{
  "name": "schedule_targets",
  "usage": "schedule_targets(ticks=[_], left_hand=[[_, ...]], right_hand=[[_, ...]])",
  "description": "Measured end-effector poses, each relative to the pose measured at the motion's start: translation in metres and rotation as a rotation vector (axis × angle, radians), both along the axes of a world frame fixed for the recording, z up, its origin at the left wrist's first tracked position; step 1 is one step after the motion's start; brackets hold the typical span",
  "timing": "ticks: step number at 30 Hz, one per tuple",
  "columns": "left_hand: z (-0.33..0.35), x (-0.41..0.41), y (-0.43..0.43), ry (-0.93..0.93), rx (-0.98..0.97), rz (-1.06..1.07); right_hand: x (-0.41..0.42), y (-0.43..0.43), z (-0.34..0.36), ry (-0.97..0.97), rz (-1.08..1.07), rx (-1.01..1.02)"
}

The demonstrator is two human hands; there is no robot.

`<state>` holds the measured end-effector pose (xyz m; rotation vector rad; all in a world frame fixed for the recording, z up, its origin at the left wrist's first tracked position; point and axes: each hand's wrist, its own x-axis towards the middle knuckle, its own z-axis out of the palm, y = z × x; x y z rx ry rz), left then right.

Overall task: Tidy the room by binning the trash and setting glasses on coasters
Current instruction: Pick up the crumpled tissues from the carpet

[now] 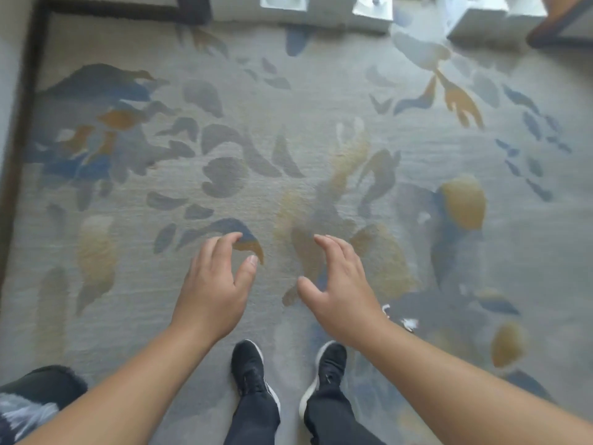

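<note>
My left hand (214, 284) and my right hand (340, 293) are both held out over a patterned grey carpet (288, 107), fingers spread and curled, with nothing in either. Small white scraps (409, 323) lie on the carpet just right of my right wrist. At the bottom left corner a dark round bin (41, 383) with a pale plastic liner (22, 412) shows only in part. No glasses or coasters are clear in view.
My two feet in black shoes (248, 364) stand on the carpet below my hands. Pale grey furniture bases (487, 24) line the top edge. A dark border strip (19, 123) runs along the carpet's left side.
</note>
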<state>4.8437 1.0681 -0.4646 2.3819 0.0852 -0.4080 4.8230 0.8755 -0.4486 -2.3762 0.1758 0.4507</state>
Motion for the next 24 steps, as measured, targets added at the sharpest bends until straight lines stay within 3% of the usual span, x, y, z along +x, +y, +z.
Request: schedule_targets(ticks=[9,15,24], left_hand=[[-0.015,-0.038,-0.139,0.015,0.013,-0.239],[-0.032,-0.094,-0.233,0.042,0.092,-0.251],[-0.160,-0.169,-0.346,0.214,0.137,-0.296]], right_hand=[[-0.074,-0.128,-0.026,0.004,-0.214,0.003],[-0.130,-0.239,-0.048,-0.004,-0.210,0.026],[-0.198,-0.368,-0.154,0.116,-0.243,-0.069]])
